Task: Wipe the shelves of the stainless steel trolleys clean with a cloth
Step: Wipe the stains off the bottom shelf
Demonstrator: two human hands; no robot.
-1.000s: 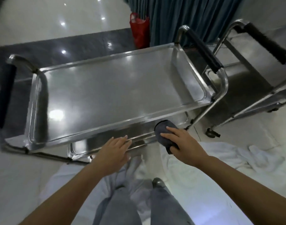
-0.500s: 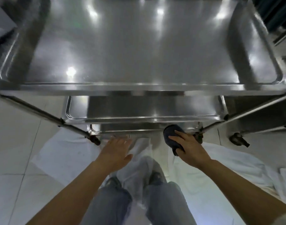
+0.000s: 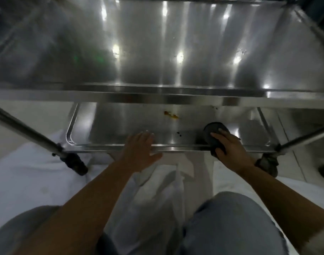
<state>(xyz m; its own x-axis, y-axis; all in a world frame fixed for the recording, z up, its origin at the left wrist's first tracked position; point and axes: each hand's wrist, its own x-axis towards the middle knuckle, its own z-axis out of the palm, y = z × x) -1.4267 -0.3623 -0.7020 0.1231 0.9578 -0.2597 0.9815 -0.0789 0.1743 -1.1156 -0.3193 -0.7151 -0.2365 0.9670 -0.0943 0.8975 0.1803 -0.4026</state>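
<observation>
Overhanging top shelf [image 3: 176,52], orange stain [image 3: 171,115], castor [image 3: 75,162]

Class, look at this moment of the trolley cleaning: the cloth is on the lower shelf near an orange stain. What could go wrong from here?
1. The right hand holds the dark cloth right of the orange stain; a short stroke may miss it.
2. The dark specks could smear.
3. The left hand rests on the lower shelf's front rim; pressing might roll the trolley on its caster.

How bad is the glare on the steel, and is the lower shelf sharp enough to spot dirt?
Head view: bright ceiling-light spots and streaks glare across the top shelf; the lower shelf is dim and slightly soft, yet an orange stain shows, left of the cloth under the right hand; wide-angle distortion bends the edges.
</observation>
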